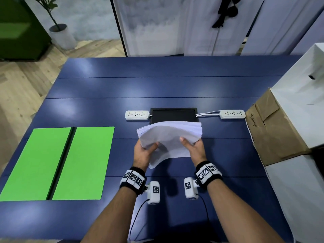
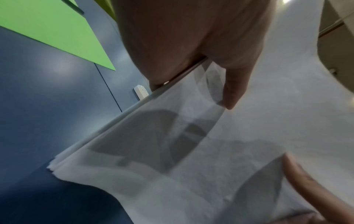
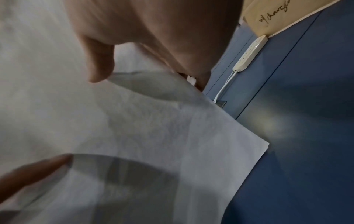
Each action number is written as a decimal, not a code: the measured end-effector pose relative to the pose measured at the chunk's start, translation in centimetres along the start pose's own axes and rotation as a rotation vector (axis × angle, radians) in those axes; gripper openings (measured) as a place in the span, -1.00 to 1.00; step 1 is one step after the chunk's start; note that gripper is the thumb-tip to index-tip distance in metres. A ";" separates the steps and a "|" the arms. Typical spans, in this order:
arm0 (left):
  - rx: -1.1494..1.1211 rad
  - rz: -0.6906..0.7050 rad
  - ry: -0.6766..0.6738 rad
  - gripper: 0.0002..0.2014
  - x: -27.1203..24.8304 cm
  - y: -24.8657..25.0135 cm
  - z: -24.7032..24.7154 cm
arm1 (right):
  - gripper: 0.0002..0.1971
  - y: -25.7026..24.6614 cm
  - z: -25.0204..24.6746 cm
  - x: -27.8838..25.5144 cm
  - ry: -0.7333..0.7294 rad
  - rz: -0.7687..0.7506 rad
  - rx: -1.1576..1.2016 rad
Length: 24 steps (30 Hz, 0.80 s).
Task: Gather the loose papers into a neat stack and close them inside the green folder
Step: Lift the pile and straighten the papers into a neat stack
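Observation:
A thick sheaf of white papers (image 1: 169, 135) is held above the blue table (image 1: 157, 85), bowed and drooping toward me. My left hand (image 1: 144, 151) grips its left side, thumb on top and fingers hidden underneath. My right hand (image 1: 192, 146) grips its right side the same way. In the left wrist view the papers (image 2: 210, 151) fill the frame with the left hand's thumb (image 2: 231, 94) pressed on them; the right wrist view shows the papers (image 3: 153, 136) under the right thumb (image 3: 99, 66). The green folder (image 1: 57, 163) lies open and flat at the left.
Two white power strips (image 1: 137, 115) (image 1: 232, 114) flank a black tray (image 1: 173, 115) behind the papers. A brown cardboard box (image 1: 273, 130) and white boxes (image 1: 301, 95) crowd the table's right side. A potted plant (image 1: 61, 35) stands on the floor beyond.

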<state>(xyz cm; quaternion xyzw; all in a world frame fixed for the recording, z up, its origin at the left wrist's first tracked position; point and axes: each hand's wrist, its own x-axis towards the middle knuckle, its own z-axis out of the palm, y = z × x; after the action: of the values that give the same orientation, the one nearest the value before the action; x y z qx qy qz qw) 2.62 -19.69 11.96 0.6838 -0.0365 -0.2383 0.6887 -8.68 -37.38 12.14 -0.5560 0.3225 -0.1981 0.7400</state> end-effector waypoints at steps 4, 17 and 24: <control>-0.029 -0.015 0.029 -0.66 0.0 -0.6 0.0 | -0.56 0.8 -0.5 0.6 0.059 -0.037 -0.070; 0.000 -0.107 -0.042 -0.61 0.1 -2.7 -0.8 | -0.67 5.3 -2.5 0.7 -0.018 0.205 -0.129; -0.004 -0.124 -0.081 -0.62 -0.2 -3.0 -0.7 | -0.54 6.0 -2.7 0.5 -0.037 0.175 -0.118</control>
<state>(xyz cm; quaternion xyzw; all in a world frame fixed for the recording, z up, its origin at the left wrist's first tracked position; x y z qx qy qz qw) 1.86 -18.84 9.08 0.6731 -0.0213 -0.3082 0.6719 -10.63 -37.80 5.85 -0.5718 0.3671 -0.1030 0.7264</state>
